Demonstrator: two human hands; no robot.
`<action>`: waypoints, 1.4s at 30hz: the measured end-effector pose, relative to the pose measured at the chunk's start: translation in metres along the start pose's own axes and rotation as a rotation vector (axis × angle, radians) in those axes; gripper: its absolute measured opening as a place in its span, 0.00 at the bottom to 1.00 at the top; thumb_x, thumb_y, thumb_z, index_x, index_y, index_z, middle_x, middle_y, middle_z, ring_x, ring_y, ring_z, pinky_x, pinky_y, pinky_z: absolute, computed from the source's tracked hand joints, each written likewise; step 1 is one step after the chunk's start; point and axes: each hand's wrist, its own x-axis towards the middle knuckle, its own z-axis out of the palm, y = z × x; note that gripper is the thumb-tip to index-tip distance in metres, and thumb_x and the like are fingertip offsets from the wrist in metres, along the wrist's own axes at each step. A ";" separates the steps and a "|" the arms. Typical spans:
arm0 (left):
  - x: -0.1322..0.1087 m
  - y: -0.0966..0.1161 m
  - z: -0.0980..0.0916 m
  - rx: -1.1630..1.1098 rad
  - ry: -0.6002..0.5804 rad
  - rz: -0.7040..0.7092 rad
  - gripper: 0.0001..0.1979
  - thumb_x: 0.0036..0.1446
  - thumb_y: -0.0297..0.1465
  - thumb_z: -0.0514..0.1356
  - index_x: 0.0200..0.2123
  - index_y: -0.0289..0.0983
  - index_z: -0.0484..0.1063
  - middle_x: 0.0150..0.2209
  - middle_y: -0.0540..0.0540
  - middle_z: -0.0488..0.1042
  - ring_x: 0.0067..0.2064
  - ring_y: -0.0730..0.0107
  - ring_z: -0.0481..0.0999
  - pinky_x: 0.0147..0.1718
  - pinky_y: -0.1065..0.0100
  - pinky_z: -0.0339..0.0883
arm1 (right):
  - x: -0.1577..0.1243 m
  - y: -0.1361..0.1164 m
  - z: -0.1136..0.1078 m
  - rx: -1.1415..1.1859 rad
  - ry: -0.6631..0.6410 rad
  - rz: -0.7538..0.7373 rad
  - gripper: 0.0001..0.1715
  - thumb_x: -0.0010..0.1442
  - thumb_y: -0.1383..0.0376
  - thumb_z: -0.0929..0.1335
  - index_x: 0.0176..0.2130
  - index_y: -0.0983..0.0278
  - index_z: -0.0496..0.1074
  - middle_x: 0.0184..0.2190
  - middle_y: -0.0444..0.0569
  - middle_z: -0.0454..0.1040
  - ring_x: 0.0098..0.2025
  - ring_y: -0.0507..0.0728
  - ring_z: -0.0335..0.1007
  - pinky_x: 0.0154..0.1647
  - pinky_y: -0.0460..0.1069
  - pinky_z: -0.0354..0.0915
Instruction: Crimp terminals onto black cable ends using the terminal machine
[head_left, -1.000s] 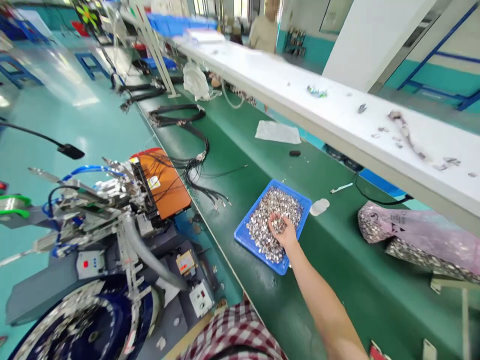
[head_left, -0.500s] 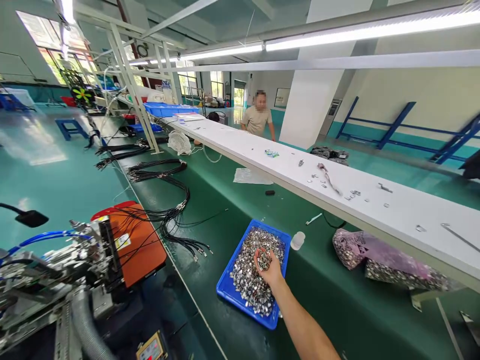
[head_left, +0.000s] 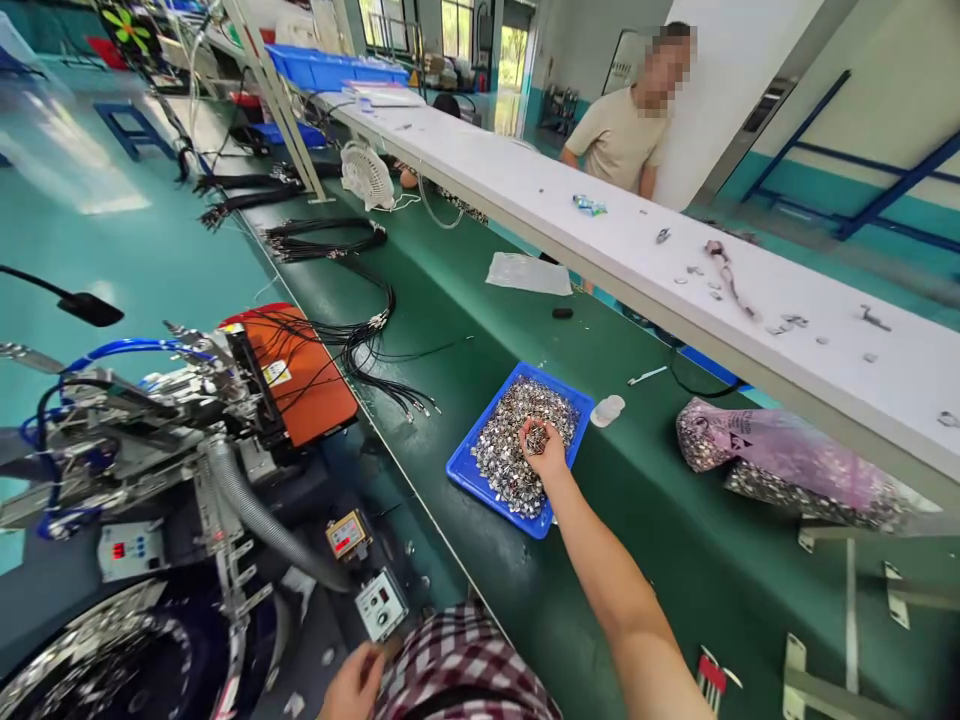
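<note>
Our left hand (head_left: 354,688) has come into view at 7 o'clock, beside our checked garment (head_left: 459,660). Our right hand (head_left: 551,459) has curled its fingers tighter round its small metal parts (head_left: 535,438). The co-worker (head_left: 624,138) beyond the white shelf (head_left: 626,236) has come nearer, passing from 12 o'clock to 1 o'clock.

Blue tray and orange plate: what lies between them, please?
In the head view, ends of black cables lie on the green bench between the blue tray and orange plate.
</note>
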 end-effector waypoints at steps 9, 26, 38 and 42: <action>0.194 0.191 0.053 -0.299 0.014 0.562 0.18 0.64 0.32 0.49 0.54 0.38 0.68 0.55 0.40 0.71 0.60 0.60 0.67 0.61 0.55 0.59 | 0.015 -0.015 -0.022 -0.547 0.045 -0.426 0.08 0.58 0.63 0.69 0.36 0.63 0.78 0.45 0.47 0.78 0.55 0.58 0.66 0.57 0.52 0.61; 0.257 0.253 0.141 -0.842 0.144 0.255 0.19 0.62 0.44 0.55 0.43 0.35 0.73 0.44 0.40 0.75 0.48 0.62 0.73 0.53 0.60 0.65 | 0.041 0.041 -0.012 -0.483 0.195 -0.421 0.13 0.56 0.56 0.69 0.38 0.62 0.75 0.43 0.48 0.77 0.50 0.59 0.68 0.55 0.53 0.61; 0.224 0.274 0.117 -1.463 -0.126 0.016 0.13 0.49 0.40 0.67 0.29 0.35 0.78 0.37 0.43 0.81 0.42 0.61 0.79 0.46 0.63 0.70 | 0.008 0.031 -0.003 0.057 0.133 -0.307 0.15 0.56 0.54 0.69 0.39 0.61 0.75 0.43 0.45 0.79 0.44 0.56 0.75 0.52 0.55 0.68; 0.221 0.275 0.109 -1.572 -0.180 -0.014 0.11 0.48 0.37 0.68 0.29 0.34 0.79 0.40 0.41 0.81 0.45 0.56 0.79 0.47 0.59 0.70 | 0.001 0.032 -0.002 0.122 0.100 -0.277 0.14 0.57 0.54 0.68 0.39 0.60 0.75 0.44 0.45 0.79 0.45 0.56 0.76 0.54 0.57 0.68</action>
